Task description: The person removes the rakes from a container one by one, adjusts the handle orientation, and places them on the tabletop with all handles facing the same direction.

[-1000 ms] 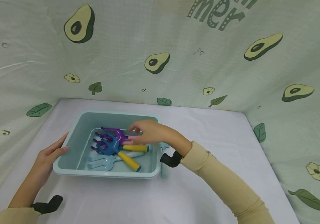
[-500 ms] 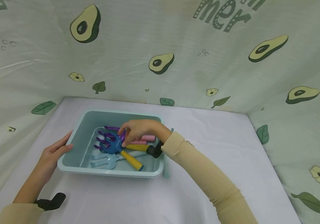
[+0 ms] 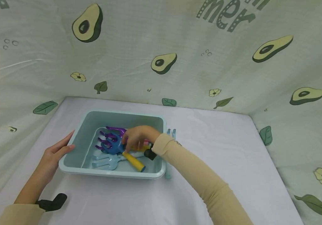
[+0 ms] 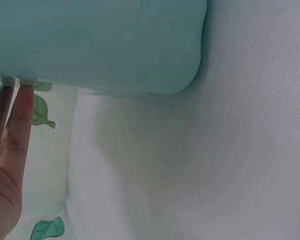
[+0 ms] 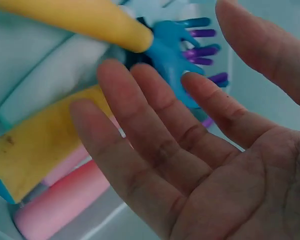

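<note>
My left hand (image 3: pixel 51 157) holds the left rim of a pale blue plastic tub (image 3: pixel 113 175), thumb at the rim. Its straight fingers (image 4: pixel 21 117) touch the tub's outer side in the left wrist view. Inside lie small toy garden tools: blue hand rakes (image 3: pixel 112 147) with yellow handles (image 3: pixel 134 162), purple rakes (image 3: pixel 118 129) with pink handles (image 5: pixel 65 200), and a light blue fork (image 3: pixel 108 162). Over them hovers my right hand (image 3: pixel 139 136), close above the blue rake heads. In the right wrist view its fingers are spread loosely, gripping nothing.
Beside the tub's right wall a light blue fork (image 3: pixel 168 173) lies on the white-covered table (image 3: pixel 211 150), partly hidden by the right sleeve (image 3: pixel 194 175). A curtain (image 3: pixel 127 84) printed with avocados and leaves rises behind and at both sides.
My right hand has moved left and down into the tub, from the pink handles to the blue rake heads. The left hand stays at the rim. The view has shifted slightly.
</note>
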Motion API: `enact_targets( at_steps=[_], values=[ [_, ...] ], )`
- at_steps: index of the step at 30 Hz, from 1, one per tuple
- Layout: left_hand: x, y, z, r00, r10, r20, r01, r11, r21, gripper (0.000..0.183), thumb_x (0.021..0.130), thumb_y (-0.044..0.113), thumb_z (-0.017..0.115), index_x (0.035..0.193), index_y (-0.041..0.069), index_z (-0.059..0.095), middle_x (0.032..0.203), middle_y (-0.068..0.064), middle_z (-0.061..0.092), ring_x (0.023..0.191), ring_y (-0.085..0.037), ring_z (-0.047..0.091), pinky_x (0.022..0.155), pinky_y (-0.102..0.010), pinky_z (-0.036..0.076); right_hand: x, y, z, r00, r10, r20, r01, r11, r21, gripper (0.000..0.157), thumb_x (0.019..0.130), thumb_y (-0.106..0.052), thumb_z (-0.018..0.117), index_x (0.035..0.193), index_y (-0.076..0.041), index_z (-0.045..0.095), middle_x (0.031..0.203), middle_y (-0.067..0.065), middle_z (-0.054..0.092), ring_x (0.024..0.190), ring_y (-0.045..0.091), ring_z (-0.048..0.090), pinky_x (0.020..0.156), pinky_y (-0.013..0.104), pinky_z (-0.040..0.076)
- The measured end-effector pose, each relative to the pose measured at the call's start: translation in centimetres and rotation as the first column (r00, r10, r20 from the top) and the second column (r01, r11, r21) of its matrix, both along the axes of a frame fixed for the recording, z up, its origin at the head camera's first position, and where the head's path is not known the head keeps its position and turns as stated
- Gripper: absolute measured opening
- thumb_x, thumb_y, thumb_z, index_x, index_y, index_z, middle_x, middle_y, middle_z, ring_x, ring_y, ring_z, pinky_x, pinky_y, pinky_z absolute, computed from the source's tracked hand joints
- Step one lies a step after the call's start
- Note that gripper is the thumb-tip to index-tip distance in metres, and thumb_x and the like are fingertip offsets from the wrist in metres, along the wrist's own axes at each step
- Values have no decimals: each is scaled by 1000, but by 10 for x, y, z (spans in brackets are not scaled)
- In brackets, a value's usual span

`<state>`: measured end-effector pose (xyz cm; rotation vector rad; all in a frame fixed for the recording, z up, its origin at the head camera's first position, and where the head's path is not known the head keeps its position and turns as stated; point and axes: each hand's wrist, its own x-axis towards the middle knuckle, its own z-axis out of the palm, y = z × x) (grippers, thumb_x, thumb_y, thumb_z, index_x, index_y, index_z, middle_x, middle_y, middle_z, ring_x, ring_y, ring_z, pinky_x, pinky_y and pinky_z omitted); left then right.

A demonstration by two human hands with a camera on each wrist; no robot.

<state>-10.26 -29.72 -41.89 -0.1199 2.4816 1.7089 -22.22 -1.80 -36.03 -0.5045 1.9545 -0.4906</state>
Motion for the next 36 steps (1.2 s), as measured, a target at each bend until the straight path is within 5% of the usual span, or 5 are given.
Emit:
enact_targets(
  at_steps=[4, 8, 15, 23, 36],
  values=[
    [-1, 0, 0, 1000, -3, 1, 3, 999, -39, 53, 98, 33, 43, 147, 34, 22, 152, 18, 17, 143, -14, 15, 109, -36, 29, 2, 1, -7, 999, 32, -9, -31, 999, 42, 52, 86, -24, 65, 133, -9, 47, 101, 12, 65, 80, 23, 58, 82, 35, 50],
    [-1, -1, 0, 1000, -1, 6, 1, 996, -86, 53, 98, 34, 43, 146, 35, 21, 152, 17, 17, 143, -13, 16, 88, -9, 36, 4, 1, -12, 999, 29, 12, -30, 998, 60, 51, 86, -21, 65, 132, -7, 47, 103, 12, 63, 82, 25, 61, 85, 38, 50],
    [-1, -2, 1, 1000, 5, 3, -5, 996, -84, 53, 98, 33, 43, 146, 34, 21, 152, 17, 18, 143, -15, 17, 89, -11, 38, 5, -3, -19, 997, 70, 25, -73, 988, 134, 53, 85, -20, 67, 132, -8, 47, 99, 11, 64, 93, 30, 65, 84, 40, 51],
    [0, 0, 0, 1000, -5, -19, 3, 997, -74, 53, 98, 31, 44, 147, 32, 23, 150, 19, 21, 141, -11, 20, 81, -6, 36, 7, -3, -25, 989, 132, 61, -142, 971, 193, 61, 85, -18, 67, 138, -11, 40, 90, 7, 66, 78, 22, 68, 68, 29, 53],
    [0, 1, 1, 1000, -4, -18, 3, 999, -46, 53, 98, 29, 44, 147, 31, 23, 150, 19, 22, 140, -6, 22, 75, -4, 36, 10, -5, -32, 983, 18, 183, -56, 976, 209, 69, 87, -6, 62, 146, -15, 29, 93, 10, 62, 74, 25, 67, 77, 34, 54]
  ],
)
